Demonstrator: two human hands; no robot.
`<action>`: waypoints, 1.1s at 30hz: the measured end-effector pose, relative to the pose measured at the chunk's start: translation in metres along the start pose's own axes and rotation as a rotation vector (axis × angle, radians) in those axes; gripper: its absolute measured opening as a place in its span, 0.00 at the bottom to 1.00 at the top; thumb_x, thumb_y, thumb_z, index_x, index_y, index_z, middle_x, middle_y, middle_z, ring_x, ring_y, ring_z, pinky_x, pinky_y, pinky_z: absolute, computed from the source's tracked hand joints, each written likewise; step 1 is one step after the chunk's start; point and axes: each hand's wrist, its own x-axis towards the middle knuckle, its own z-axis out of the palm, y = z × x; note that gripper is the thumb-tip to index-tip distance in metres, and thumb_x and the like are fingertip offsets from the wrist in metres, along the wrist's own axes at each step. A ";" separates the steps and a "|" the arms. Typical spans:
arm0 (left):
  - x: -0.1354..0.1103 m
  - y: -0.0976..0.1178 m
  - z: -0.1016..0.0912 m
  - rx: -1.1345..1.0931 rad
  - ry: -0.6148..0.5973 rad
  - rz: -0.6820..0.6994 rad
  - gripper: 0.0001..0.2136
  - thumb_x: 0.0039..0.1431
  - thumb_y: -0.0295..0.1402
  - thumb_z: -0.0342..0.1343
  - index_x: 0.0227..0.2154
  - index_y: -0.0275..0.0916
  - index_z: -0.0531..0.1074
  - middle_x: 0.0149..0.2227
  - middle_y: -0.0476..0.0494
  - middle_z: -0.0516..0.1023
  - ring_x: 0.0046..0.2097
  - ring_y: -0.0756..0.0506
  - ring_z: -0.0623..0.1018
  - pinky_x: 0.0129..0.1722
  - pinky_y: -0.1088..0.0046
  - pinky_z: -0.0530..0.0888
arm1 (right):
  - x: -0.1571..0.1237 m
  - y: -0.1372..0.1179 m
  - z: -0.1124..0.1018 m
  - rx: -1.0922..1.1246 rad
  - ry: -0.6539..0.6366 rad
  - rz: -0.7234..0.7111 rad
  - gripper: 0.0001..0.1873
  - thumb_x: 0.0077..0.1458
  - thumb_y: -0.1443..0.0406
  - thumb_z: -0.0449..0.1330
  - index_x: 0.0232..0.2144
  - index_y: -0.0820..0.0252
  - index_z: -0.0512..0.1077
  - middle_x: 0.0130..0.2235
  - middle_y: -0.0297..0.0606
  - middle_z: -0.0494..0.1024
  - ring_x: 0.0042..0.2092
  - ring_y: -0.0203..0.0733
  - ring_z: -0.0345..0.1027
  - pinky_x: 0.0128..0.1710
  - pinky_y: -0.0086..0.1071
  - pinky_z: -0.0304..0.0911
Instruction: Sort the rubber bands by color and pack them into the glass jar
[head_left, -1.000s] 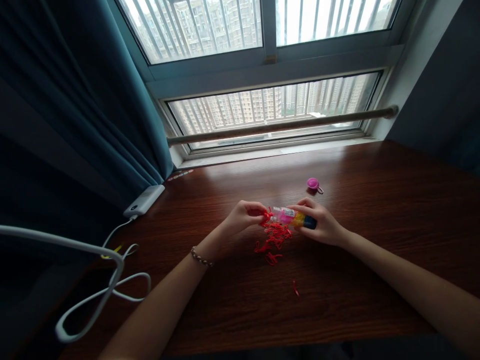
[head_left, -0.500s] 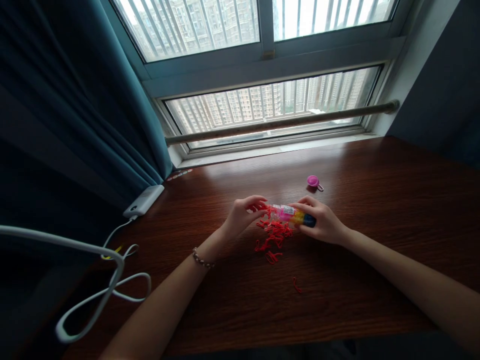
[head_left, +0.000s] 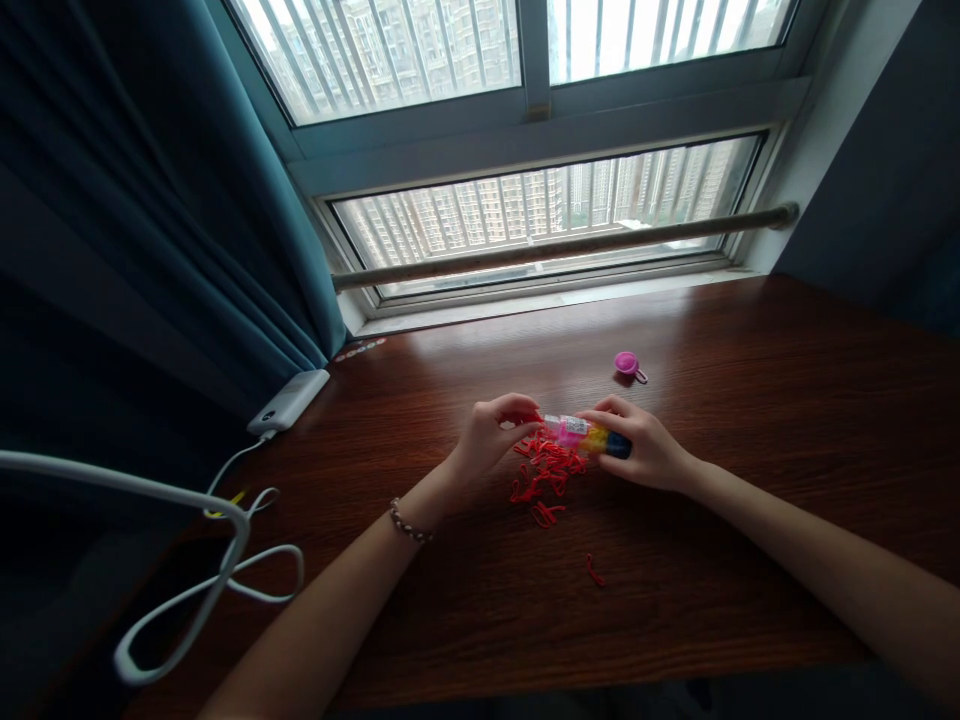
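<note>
In my right hand [head_left: 646, 443] lies a small clear bottle [head_left: 574, 428], held on its side with its mouth pointing left. Its contents show as pink, yellow and dark blue bands, and a white label sits on top. My left hand [head_left: 495, 430] is at the bottle's mouth, thumb and fingertips closed on red strings [head_left: 531, 418]. Below the bottle a loose heap of red strings [head_left: 550, 466] lies on the wooden table [head_left: 675, 580]. One more red string [head_left: 594, 570] lies apart, nearer the front edge.
A pink cap with a loop [head_left: 627, 364] lies behind the bottle. At the left stand a white power box [head_left: 288, 402] and a looping white cable [head_left: 225, 585]. A blue curtain [head_left: 247, 220] hangs beside the window, where a metal rail [head_left: 570, 246] runs across.
My left hand has closed its fingertips more tightly at the bottle's mouth, and fewer red strings show there. The right hand and the bottle have barely moved.
</note>
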 end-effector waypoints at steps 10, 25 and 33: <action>-0.002 0.007 0.005 0.041 0.022 0.057 0.08 0.48 0.35 0.60 0.29 0.36 0.73 0.29 0.45 0.74 0.30 0.50 0.73 0.29 0.75 0.71 | 0.000 -0.001 0.000 0.072 0.019 0.000 0.26 0.44 0.66 0.59 0.49 0.56 0.65 0.41 0.40 0.67 0.40 0.41 0.65 0.41 0.34 0.63; -0.004 0.011 0.006 0.112 0.033 0.096 0.04 0.51 0.32 0.57 0.27 0.37 0.73 0.27 0.47 0.76 0.29 0.50 0.74 0.29 0.75 0.70 | 0.000 -0.004 0.000 0.122 0.017 -0.004 0.26 0.44 0.66 0.60 0.49 0.56 0.66 0.41 0.40 0.67 0.40 0.41 0.65 0.40 0.33 0.62; -0.009 0.019 0.014 -0.327 0.074 0.005 0.09 0.52 0.27 0.55 0.35 0.38 0.61 0.37 0.43 0.75 0.39 0.47 0.77 0.40 0.68 0.75 | 0.001 -0.004 -0.002 0.189 0.065 0.019 0.23 0.45 0.65 0.60 0.47 0.56 0.67 0.40 0.40 0.68 0.40 0.42 0.66 0.40 0.33 0.63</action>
